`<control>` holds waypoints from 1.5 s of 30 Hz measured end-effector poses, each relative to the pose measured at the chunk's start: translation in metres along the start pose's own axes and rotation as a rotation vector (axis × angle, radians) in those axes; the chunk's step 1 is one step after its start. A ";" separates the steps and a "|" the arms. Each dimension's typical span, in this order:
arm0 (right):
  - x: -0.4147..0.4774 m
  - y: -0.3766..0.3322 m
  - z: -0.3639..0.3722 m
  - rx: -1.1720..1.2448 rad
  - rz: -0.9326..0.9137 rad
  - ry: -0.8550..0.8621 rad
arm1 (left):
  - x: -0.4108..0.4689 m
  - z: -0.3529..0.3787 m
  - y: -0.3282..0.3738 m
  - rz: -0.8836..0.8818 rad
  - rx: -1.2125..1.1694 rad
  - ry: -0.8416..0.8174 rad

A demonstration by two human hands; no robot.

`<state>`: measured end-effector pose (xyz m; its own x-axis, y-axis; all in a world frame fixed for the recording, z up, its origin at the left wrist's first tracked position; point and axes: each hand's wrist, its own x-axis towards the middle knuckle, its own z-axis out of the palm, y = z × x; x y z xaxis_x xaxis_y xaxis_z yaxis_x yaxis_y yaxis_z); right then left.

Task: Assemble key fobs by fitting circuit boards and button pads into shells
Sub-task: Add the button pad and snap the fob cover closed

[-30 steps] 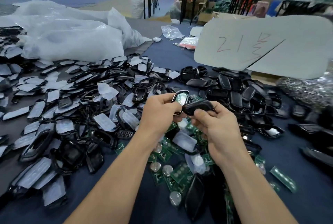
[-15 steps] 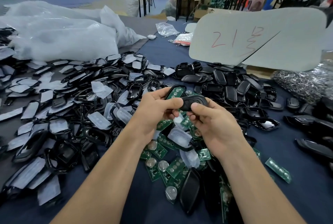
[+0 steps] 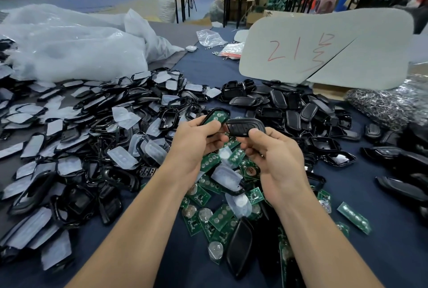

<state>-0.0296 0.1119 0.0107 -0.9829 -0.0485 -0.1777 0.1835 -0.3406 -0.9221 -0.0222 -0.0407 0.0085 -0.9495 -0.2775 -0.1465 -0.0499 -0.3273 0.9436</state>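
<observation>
Hands meet over a dark blue tabletop (image 3: 389, 255) heaped with key-fob parts. The left hand (image 3: 196, 142) pinches a black plastic shell half with a green circuit board seated in it (image 3: 215, 116), thumb on top and fingers curled beneath. The right hand (image 3: 275, 158) has its grip clamped on a black plastic button-face cover (image 3: 245, 126), thumb pressed against its lower edge. Both pieces are held in the air above a scatter of loose green circuit boards (image 3: 218, 218). Their inner ends touch or nearly touch; which cannot be told. The board-carrying half lies with its long axis slanting up toward the right, green face open to the camera. The cover runs nearly level, left to right, button side toward the camera. The step in hand appears to be closing a fob: the board is fitted and the two halves are about to be mated. The next move likely calls for turning the cover over the board, lining up the outlines end to end, then squeezing until the edges snap. Translucent button pads (image 3: 122, 159) and black empty shells (image 3: 294, 111) lie heaped on either side.
</observation>
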 end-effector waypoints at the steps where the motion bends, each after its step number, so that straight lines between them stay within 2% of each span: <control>1: 0.001 0.000 -0.001 0.020 0.011 0.009 | 0.000 0.000 0.000 -0.006 -0.015 0.012; 5: 0.001 0.000 0.000 0.048 0.034 0.005 | -0.002 0.000 0.002 0.011 0.024 0.013; 10: 0.001 0.002 0.000 0.030 0.031 0.002 | -0.006 0.004 0.001 0.040 0.095 -0.084; 13: 0.002 0.003 0.000 -0.024 0.035 -0.020 | -0.006 0.003 0.000 0.077 0.159 -0.057; 16: 0.003 0.004 0.000 -0.083 0.028 -0.018 | -0.006 0.003 0.000 0.062 0.112 -0.024; 18: 0.002 0.006 -0.002 -0.293 -0.112 0.043 | -0.006 0.003 0.001 0.058 0.118 0.001; 21: -0.003 0.008 -0.001 -0.817 -0.459 0.104 | -0.006 0.002 0.002 0.070 0.171 0.040; 23: -0.006 0.009 0.003 -0.973 -0.572 0.029 | -0.006 0.001 0.002 0.064 0.172 0.048; 25: -0.006 0.010 0.004 -1.024 -0.588 0.002 | -0.006 -0.001 0.003 0.055 0.176 0.040; 29: -0.006 0.007 0.001 -0.962 -0.522 0.018 | -0.003 -0.002 0.004 -0.013 0.149 -0.013; 34: -0.001 0.010 -0.002 -0.830 -0.494 -0.041 | -0.003 -0.003 0.007 -0.064 -0.001 -0.038; 36: 0.000 0.010 0.000 -0.618 -0.406 -0.107 | -0.005 -0.003 0.007 -0.070 -0.089 -0.042; 40: 0.002 0.006 0.003 0.016 -0.044 -0.237 | -0.006 0.001 0.006 -0.016 -0.135 -0.008; 42: 0.003 0.003 0.001 0.170 0.077 -0.247 | -0.005 0.004 0.004 0.027 -0.044 0.043; 45: 0.005 0.003 -0.001 0.249 0.127 -0.238 | -0.005 0.006 0.002 0.088 0.027 0.116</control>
<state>-0.0343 0.1122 0.0068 -0.9340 -0.3123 -0.1738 0.3239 -0.5343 -0.7808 -0.0200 -0.0342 0.0130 -0.9085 -0.4070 -0.0950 0.0217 -0.2729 0.9618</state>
